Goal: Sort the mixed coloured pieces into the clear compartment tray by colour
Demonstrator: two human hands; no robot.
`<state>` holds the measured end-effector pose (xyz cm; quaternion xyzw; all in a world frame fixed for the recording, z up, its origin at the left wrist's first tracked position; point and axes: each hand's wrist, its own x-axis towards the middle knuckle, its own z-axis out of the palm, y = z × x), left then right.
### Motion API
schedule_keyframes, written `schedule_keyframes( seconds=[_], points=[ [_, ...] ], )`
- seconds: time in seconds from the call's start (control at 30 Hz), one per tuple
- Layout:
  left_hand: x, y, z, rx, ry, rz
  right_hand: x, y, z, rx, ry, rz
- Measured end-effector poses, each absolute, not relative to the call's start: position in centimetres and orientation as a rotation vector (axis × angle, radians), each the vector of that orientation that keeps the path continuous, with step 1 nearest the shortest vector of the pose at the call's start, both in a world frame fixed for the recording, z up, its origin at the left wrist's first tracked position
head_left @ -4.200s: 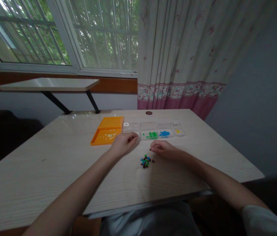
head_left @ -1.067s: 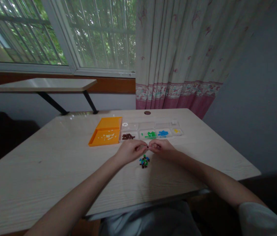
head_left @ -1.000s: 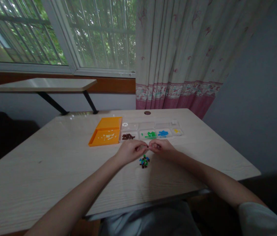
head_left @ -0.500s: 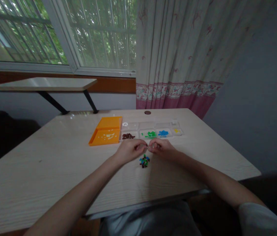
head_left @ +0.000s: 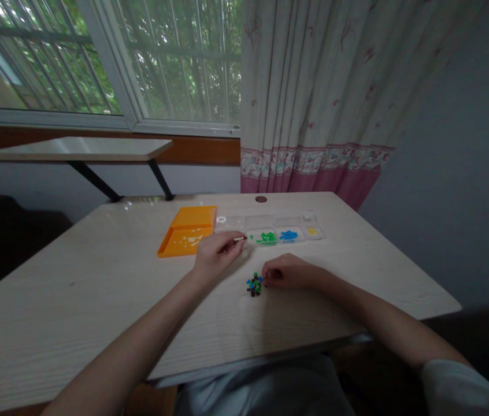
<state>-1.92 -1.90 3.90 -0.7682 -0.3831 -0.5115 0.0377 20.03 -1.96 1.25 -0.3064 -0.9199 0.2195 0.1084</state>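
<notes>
A small pile of mixed beads (head_left: 254,284), green, blue and dark, lies on the wooden table (head_left: 97,300). My right hand (head_left: 288,271) rests beside the pile, fingers curled, fingertips at its right edge. My left hand (head_left: 216,254) is pinched shut on something tiny, held over the left end of the clear compartment box (head_left: 273,222). That box holds green beads (head_left: 267,237), blue beads (head_left: 288,235) and yellow beads (head_left: 312,231) in separate compartments. My left hand hides the compartment with the dark beads.
An orange tray (head_left: 188,231) with a few pale beads lies left of the clear box. A cable hole (head_left: 260,199) is at the table's far edge. Behind are a window, a curtain (head_left: 314,115) and a narrow shelf (head_left: 80,148).
My hands were together above the pile. My left hand has moved up and left to the clear box, and my right hand has dropped to the pile's right edge.
</notes>
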Motion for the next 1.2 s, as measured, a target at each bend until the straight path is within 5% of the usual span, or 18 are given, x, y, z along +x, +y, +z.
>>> schedule_keyframes(
  seconds=[0.43, 0.8, 1.2],
  points=[
    [-3.0, -0.8, 3.9, -2.357, -1.284, -1.537, 20.9, -1.9, 2.2, -0.813, -2.753, 0.733],
    [-6.9, 2.3, 2.6, -2.373, -1.799, -0.709, 21.0, -1.7, 1.7, -0.784, -2.79, 0.647],
    [-6.9, 2.6, 2.6, -2.377, -1.846, -0.449, 20.6, -2.2, 1.9, -0.82, -2.797, 0.638]
  ],
)
